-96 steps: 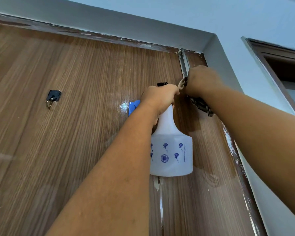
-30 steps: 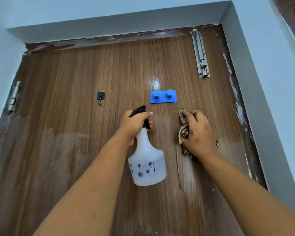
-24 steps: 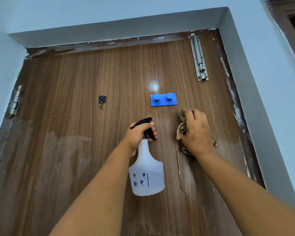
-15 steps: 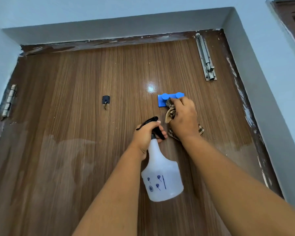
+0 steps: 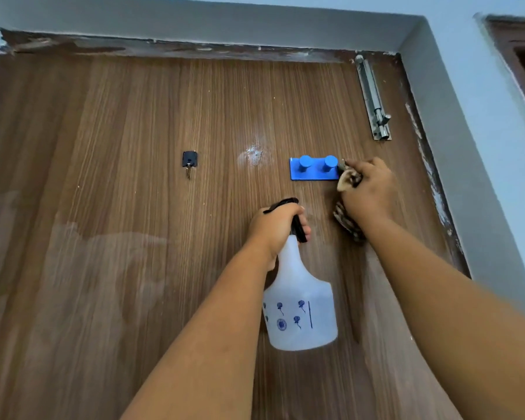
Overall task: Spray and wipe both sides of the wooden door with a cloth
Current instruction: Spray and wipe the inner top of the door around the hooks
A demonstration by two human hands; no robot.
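Our left hand (image 5: 275, 230) curls round the black trigger head of the white plastic spray bottle (image 5: 300, 307) printed with small blue flowers, which hangs in front of the brown wood-grain door (image 5: 119, 207). Our right hand (image 5: 369, 192) grips the crumpled brown patterned cloth (image 5: 347, 180) against the door, just beside the right end of the blue two-peg hook plate (image 5: 314, 171). A steel slide bolt (image 5: 373, 98) sits near the door's upper right corner; a small black key hook (image 5: 189, 160) sits to the left.
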